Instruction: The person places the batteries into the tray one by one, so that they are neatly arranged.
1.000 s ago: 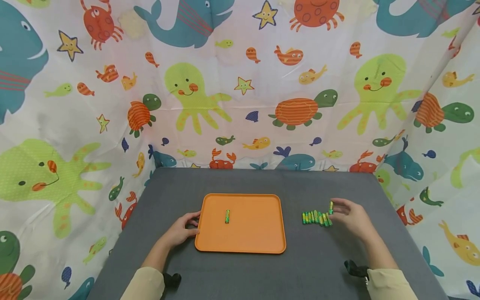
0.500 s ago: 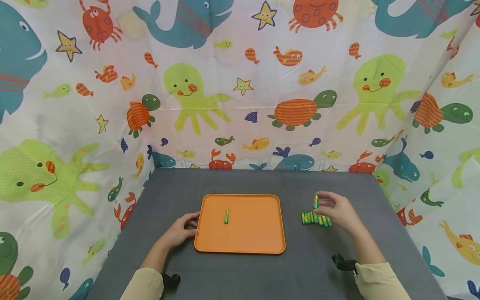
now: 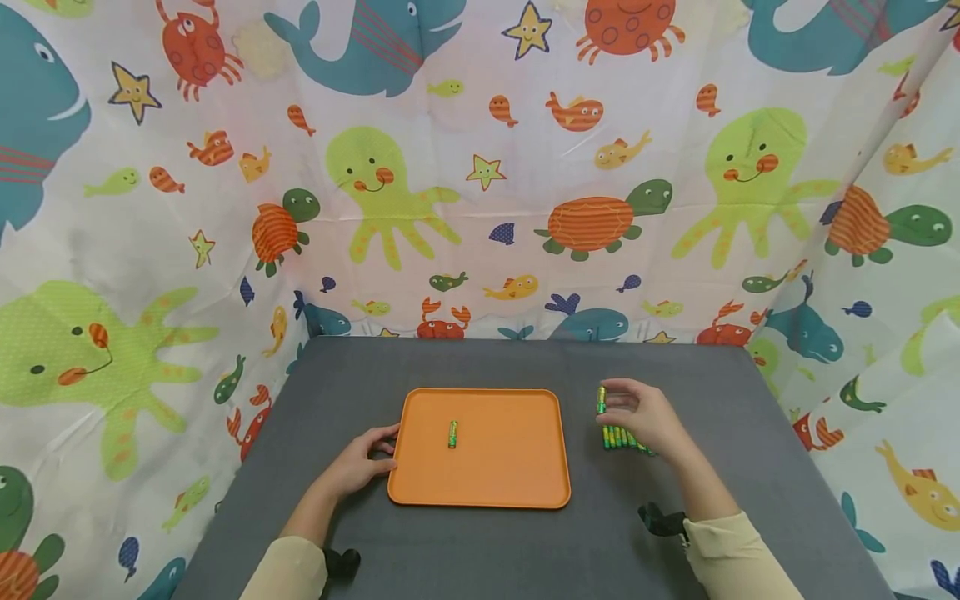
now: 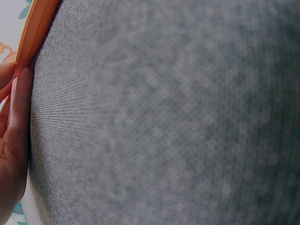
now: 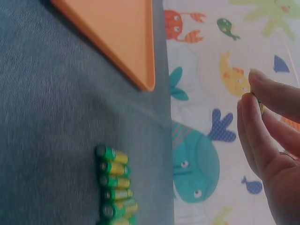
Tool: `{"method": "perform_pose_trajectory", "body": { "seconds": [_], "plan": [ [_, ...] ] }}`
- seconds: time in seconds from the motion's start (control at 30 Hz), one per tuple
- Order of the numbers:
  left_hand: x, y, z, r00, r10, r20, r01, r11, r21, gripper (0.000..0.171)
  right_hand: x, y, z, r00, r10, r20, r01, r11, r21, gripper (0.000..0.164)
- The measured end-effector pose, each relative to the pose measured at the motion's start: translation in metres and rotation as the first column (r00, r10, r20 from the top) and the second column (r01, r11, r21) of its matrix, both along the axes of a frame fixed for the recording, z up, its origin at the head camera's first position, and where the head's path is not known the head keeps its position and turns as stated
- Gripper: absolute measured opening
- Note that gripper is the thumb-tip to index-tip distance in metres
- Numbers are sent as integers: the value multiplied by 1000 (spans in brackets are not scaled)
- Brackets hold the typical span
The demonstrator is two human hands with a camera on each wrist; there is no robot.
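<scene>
Battery (image 3: 601, 399), pinched upright in the right hand's (image 3: 643, 418) fingertips, hangs just right of the tray (image 3: 510, 483), over the row (image 3: 618, 437), while the left hand's (image 3: 358, 463) loose, empty fingers steady the tray's left edge.

One orange tray (image 3: 517, 483) on table (image 3: 465, 367). One battery on tray (image 3: 453, 433). One battery held upright (image 3: 601, 399) in right hand (image 3: 641, 417). Row of batteries (image 5: 114, 187) on table: six visible in right wrist view, row cut off at frame edge, so full count unclear. Two hands: left hand (image 3: 358, 460), right hand.
</scene>
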State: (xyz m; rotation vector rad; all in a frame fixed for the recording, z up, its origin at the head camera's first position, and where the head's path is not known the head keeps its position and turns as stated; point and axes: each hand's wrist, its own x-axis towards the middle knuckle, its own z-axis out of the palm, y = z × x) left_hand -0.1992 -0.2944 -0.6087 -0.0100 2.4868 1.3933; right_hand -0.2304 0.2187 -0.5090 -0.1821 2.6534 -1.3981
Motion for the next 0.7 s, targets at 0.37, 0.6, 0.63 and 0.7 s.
{"method": "perform_pose_trajectory", "body": {
  "seconds": [0.37,0.6,0.63,0.7],
  "plan": [
    [-1,0,1,1000,-4,0,4,1000,-8,66,-5,-27,1,999,32,2,-32,999,-32,62],
    [-1,1,2,1000,7,4,-7,1000,-2,66,-6,-43,-3,999,48,-2,-48,998,-40,55],
    [-1,1,2,1000,8,4,-8,1000,-1,66,-6,-46,-3,998,56,-7,-56,998,-40,55],
    [0,1,2,1000,10,4,-10,1000,0,66,-6,-51,-2,998,63,-14,-64,997,-47,56]
  ]
}}
